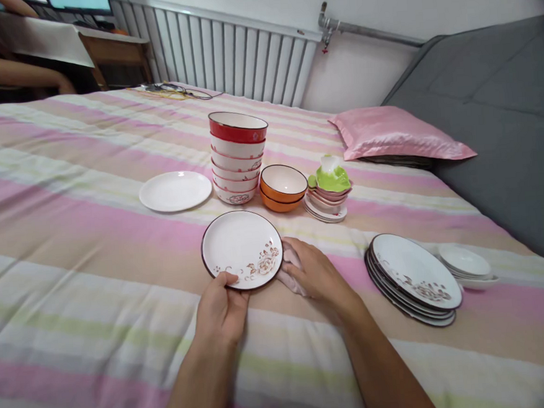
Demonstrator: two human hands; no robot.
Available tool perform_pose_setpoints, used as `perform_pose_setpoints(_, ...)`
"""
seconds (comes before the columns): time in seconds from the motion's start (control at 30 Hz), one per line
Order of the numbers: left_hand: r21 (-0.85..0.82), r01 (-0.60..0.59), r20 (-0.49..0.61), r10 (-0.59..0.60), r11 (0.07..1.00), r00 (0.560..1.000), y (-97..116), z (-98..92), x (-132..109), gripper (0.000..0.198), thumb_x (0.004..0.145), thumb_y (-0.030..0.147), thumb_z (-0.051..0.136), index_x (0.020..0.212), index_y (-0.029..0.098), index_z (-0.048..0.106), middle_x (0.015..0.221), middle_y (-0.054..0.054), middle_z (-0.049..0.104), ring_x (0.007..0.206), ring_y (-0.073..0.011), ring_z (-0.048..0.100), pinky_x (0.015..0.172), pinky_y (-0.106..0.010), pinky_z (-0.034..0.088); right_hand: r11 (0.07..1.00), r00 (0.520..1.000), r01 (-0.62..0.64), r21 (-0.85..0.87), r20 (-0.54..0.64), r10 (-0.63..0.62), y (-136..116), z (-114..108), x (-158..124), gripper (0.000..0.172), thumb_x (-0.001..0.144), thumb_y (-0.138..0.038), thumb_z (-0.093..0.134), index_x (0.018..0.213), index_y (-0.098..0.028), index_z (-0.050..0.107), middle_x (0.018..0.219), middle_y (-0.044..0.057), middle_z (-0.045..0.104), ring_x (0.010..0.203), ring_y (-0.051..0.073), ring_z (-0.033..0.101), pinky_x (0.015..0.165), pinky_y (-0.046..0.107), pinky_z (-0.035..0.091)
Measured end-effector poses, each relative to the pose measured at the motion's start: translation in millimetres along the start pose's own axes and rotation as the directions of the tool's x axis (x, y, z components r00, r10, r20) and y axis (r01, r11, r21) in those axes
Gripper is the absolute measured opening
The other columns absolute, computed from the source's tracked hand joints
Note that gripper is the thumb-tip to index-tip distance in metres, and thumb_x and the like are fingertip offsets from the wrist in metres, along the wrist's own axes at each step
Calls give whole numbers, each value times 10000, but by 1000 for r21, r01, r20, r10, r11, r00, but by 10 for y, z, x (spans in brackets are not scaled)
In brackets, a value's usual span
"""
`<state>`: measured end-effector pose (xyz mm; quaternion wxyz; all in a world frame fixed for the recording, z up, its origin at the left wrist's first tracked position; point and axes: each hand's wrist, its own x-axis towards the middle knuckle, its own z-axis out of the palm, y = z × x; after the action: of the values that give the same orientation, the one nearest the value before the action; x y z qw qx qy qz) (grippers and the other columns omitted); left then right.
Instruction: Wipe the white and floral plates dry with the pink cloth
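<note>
One flowered plate [241, 248], white with a dark rim, lies on the striped bed cover [70, 243], in the middle and close to me. I log the left hand [221, 310] at its near edge: grip clamped on the rim, thumb on top and the other fingers out of sight underneath. The right hand [317, 275] sits at the plate's right edge, its grip closed over a pink cloth [290, 271] that touches the rim.

Other stock on the bed, as I see it:
- One plain white plate [175, 191], beyond and to the left.
- One tall stack of red and white bowls [238, 156], just beside that plate.
- Two orange bowls [283, 187], nested, touching the tall stack's right side.
- One pile of small dishes [329, 190], with a green piece on top.
- One stack of flowered plates [414, 278], to the right of the right hand.
- A few small white dishes [467, 263], just behind that stack.
- One pink pillow [397, 134], at the far right.

Another person's arm [25, 72] shows at the far left corner.
</note>
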<state>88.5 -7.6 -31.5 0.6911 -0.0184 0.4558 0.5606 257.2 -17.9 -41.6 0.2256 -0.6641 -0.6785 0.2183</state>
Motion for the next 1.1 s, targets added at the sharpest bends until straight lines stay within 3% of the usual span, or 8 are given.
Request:
perform_pose_setpoints(0.13, -3, 11, 5, -11, 1000, 1000, 4, -4, -20, 530, 585, -85, 408, 1031, 120, 609, 1082, -107, 676, 1004, -217, 645, 780, -322, 592, 996, 997, -83, 32, 4, 83, 93, -193, -34, 430, 740, -148, 538, 1163, -200, 592, 1168, 77, 627, 1078, 224, 560, 946, 364, 413)
perform_pose_setpoints(0.23, 14, 12, 27, -12, 1000, 1000, -8, -4, -40, 508, 583, -71, 415, 1014, 108, 616, 1038, -108, 689, 964, -220, 657, 763, -323, 595, 987, 977, -149, 55, -147, 155, 205, -442, -116, 380, 723, -141, 529, 1077, -221, 641, 1028, 59, 665, 865, 200, 617, 772, 330, 491)
perform_pose_setpoints(0.4, 128, 18, 37, -23, 992, 999, -43, -2, -78, 407, 587, -44, 441, 924, 84, 632, 894, -102, 711, 826, -208, 677, 680, -283, 593, 884, 874, -91, 459, -389, 291, 238, -708, -224, 472, 749, -333, 589, 1212, -244, 554, 911, 45, 649, 554, 132, 557, 395, 209, 411)
perform_pose_setpoints(0.53, 418, 77, 111, -135, 905, 985, -98, -26, -121, 244, 639, 5, 500, 827, 67, 642, 771, -102, 699, 661, -170, 655, 593, -249, 559, 833, 886, 15, 553, -393, 245, 190, -581, -150, 528, 740, -356, 601, 1239, -199, 527, 976, 60, 650, 728, 160, 623, 553, 246, 504)
perform_pose_setpoints(0.67, 629, -44, 190, -98, 776, 977, -162, -55, -143, 109, 722, 132, 551, 775, 104, 643, 721, -88, 689, 634, -164, 636, 591, -239, 514, 974, 964, -93, 208, -226, 140, 191, -329, -33, 498, 758, -301, 556, 1225, -130, 548, 1141, 140, 623, 1007, 259, 604, 870, 436, 488)
perform_pose_setpoints(0.77, 797, -287, 295, 71, 532, 953, -134, -83, -128, 186, 768, 283, 564, 824, 134, 661, 757, -100, 693, 704, -218, 637, 644, -293, 490, 998, 973, -35, -54, -231, 22, 159, -205, -11, 541, 794, -282, 528, 1301, -101, 482, 1355, 177, 479, 1287, 284, 404, 1075, 475, 305)
perform_pose_setpoints(0.9, 889, -452, 442, 394, -74, 806, -2, -138, -88, 260, 800, 373, 519, 880, 180, 675, 825, -103, 686, 802, -271, 615, 722, -342, 426, 982, 995, 95, -162, -9, -98, 74, -86, -58, 535, 874, -352, 462, 1381, -193, 402, 1486, 118, 322, 1404, 274, 200, 1118, 493, 218)
perform_pose_setpoints(1.1, 909, -369, 416, 382, -192, 825, 58, -180, -99, 235, 810, 350, 491, 903, 228, 670, 811, -99, 700, 793, -281, 625, 683, -324, 393, 943, 994, 87, -320, 87, -62, 61, 167, -50, 529, 901, -203, 369, 1427, -194, 326, 1539, 109, 180, 1425, 267, 108, 1114, 509, 207)
